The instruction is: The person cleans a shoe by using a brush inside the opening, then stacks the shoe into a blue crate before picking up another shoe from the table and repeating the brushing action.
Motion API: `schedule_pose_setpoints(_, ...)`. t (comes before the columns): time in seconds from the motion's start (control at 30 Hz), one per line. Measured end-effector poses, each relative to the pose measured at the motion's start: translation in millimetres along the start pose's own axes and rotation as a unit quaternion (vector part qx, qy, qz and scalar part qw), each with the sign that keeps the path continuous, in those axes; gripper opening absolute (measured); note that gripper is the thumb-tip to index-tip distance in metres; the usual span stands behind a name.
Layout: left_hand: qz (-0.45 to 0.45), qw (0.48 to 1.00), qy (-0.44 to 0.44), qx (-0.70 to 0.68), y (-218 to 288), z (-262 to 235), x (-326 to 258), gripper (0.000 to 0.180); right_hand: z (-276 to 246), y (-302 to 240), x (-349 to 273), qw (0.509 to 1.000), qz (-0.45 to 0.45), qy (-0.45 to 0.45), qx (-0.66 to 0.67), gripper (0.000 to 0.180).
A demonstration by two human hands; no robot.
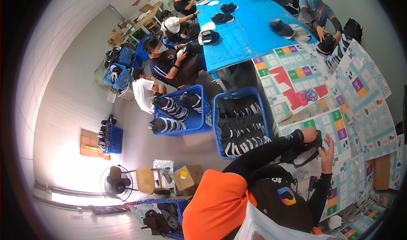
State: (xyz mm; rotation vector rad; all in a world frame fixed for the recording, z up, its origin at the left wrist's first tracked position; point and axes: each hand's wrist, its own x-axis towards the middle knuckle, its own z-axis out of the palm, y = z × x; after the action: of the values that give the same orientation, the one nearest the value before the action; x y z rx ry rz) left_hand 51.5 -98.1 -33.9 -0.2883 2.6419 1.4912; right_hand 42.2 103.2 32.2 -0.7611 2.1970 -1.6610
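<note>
A black cap (314,150) with a greyish brim is at the paper-covered table in front of me. My left hand (309,135) is closed on the cap's far side, its fingers partly hidden behind the dark cloth. Beside the cap's right edge, my right hand (326,154) has its fingers spread and curved, the thumb side close to the cloth. Whether those fingertips touch it is hard to tell. Black sleeves cover both forearms.
Printed sheets (358,85) cover the table. To my left stand a blue crate (219,129) of stacked caps and another blue crate (205,113). Several people sit around a blue table (250,21) holding caps. A fan (116,181), chair (145,180) and cardboard box (188,177) stand at lower left.
</note>
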Motion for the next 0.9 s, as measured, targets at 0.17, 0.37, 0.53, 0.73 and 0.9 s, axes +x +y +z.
schedule_pose_setpoints(0.17, 0.047, 0.997, -0.047, 0.047, 33.3, -8.0, -1.2, 0.037, 10.3, -0.2, 14.9, 0.956, -0.113, 0.004, -0.270, 0.058)
schedule_pose_setpoints(0.37, 0.061, 0.973, 0.101, 0.199, 43.4, -98.2, -67.7, 0.086, -27.9, 135.7, -15.8, 0.962, 0.108, 0.175, -0.182, 0.032)
schedule_pose_setpoints(0.53, 0.086, 0.987, 0.116, 0.063, 21.1, -83.8, -51.7, 0.043, -12.1, 191.0, -42.9, 0.960, 0.235, 0.124, 0.092, 0.043)
schedule_pose_setpoints(0.73, 0.107, 0.977, 0.055, 0.175, 76.3, -30.0, -28.5, 0.020, -73.5, 252.7, -122.1, 0.931, 0.281, 0.127, -0.196, 0.076)
schedule_pose_setpoints(0.9, 0.171, 0.960, -0.017, 0.219, 96.7, 16.8, 0.5, 0.026, -94.4, 306.6, -228.6, 0.693, 0.448, 0.072, -0.560, 0.085)
